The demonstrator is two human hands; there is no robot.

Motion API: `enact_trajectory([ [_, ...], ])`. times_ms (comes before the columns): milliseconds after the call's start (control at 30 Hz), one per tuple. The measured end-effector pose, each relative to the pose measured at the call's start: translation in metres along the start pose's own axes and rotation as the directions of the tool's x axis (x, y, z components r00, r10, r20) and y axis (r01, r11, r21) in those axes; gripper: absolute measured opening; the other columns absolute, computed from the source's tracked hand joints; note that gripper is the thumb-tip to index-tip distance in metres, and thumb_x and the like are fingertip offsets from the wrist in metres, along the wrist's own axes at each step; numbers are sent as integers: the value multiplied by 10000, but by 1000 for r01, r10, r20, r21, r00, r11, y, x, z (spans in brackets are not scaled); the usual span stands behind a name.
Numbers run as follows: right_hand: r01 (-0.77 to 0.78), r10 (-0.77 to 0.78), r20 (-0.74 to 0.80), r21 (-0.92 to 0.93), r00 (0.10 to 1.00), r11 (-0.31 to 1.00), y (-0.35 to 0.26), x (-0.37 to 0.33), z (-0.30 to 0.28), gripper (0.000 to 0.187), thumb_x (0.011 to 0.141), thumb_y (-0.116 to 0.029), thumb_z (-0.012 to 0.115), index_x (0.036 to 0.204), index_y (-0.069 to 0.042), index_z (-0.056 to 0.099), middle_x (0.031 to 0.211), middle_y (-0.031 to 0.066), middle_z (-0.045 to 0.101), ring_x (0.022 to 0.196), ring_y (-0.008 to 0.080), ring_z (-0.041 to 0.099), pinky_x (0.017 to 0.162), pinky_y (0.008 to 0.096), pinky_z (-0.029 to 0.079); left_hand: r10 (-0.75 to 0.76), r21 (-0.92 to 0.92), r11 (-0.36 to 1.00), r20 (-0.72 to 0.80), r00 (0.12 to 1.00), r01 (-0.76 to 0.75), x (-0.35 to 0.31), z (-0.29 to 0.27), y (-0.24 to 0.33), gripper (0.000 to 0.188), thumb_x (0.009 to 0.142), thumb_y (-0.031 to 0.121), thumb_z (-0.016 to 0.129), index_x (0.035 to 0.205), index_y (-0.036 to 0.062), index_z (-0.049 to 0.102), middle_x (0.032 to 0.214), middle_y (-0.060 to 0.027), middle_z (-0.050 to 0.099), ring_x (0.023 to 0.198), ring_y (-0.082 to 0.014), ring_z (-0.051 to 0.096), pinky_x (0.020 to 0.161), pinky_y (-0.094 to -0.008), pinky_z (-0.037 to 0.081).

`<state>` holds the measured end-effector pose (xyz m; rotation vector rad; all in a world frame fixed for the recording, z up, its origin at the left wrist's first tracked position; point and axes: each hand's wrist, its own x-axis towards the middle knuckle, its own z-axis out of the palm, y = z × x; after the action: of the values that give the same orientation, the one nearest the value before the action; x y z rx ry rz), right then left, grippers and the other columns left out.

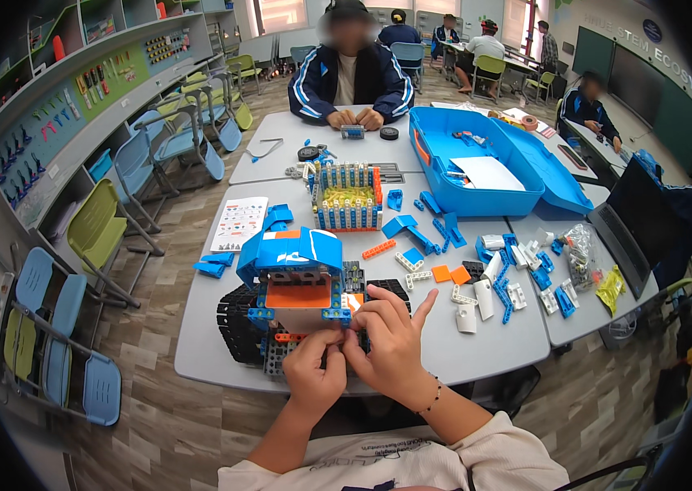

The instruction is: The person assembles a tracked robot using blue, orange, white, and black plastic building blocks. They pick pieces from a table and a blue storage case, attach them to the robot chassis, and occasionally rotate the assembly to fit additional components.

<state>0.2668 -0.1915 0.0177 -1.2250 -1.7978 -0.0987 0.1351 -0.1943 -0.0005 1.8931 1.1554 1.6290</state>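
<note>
A blue, orange and black brick-built vehicle model (293,282) with black treads stands at the near edge of the grey table (198,344). My left hand (313,372) pinches a small part at the model's near lower edge. My right hand (391,340) presses against the same spot from the right, index finger raised. The exact piece between my fingers is hidden.
Loose blue, white and orange pieces (493,282) lie right of the model. A blue-and-white box of yellow parts (347,196) and an instruction sheet (239,222) lie behind it. An open blue case (477,164) sits far right. A person sits opposite; chairs (96,233) line the left.
</note>
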Motion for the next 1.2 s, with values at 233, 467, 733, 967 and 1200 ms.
enact_trajectory([
  [233, 24, -24, 22, 25, 999, 999, 4, 1, -6, 104, 745, -133, 689, 796, -99, 604, 942, 7, 590, 1162, 244, 542, 987, 794, -43, -25, -11, 1000, -3, 1000, 25, -1, 1, 3, 213, 733, -59, 549, 921, -33, 645, 874, -165, 693, 793, -292, 702, 721, -333, 547],
  [467, 19, -19, -28, 14, 999, 1000, 0, 2, -1, 126, 729, -130, 679, 781, -92, 570, 922, 25, 571, 1160, 259, 541, 991, 790, -42, -3, 26, 1000, 45, 999, 1, -3, -2, 3, 247, 719, -85, 554, 960, -92, 611, 897, -176, 694, 857, -233, 706, 783, -308, 548],
  [733, 15, -16, -19, -29, 1000, 999, -2, 2, 2, 140, 740, -153, 664, 766, -69, 556, 918, 63, 562, 1174, 268, 530, 977, 801, -32, 40, -4, 999, -4, 999, -40, -2, 1, 1, 220, 721, -64, 562, 929, -48, 632, 861, -175, 687, 785, -272, 706, 704, -318, 548],
  [967, 52, -52, 2, -61, 999, 997, -1, 6, -2, 134, 739, -159, 676, 764, -79, 572, 902, 41, 574, 1147, 267, 541, 981, 802, -7, 47, 19, 999, 13, 999, -47, 3, -3, 1, 195, 753, -51, 594, 943, -34, 635, 852, -162, 697, 780, -255, 711, 696, -309, 547],
  [1200, 135, -175, 223, 182, 959, 974, 27, 25, -26, 105, 775, -158, 682, 828, -102, 610, 862, 19, 629, 988, 225, 607, 1030, 759, 39, 47, 135, 990, -57, 997, -39, 4, 8, 6, 149, 783, 53, 727, 883, 8, 627, 808, -124, 697, 717, -214, 707, 636, -304, 536],
])
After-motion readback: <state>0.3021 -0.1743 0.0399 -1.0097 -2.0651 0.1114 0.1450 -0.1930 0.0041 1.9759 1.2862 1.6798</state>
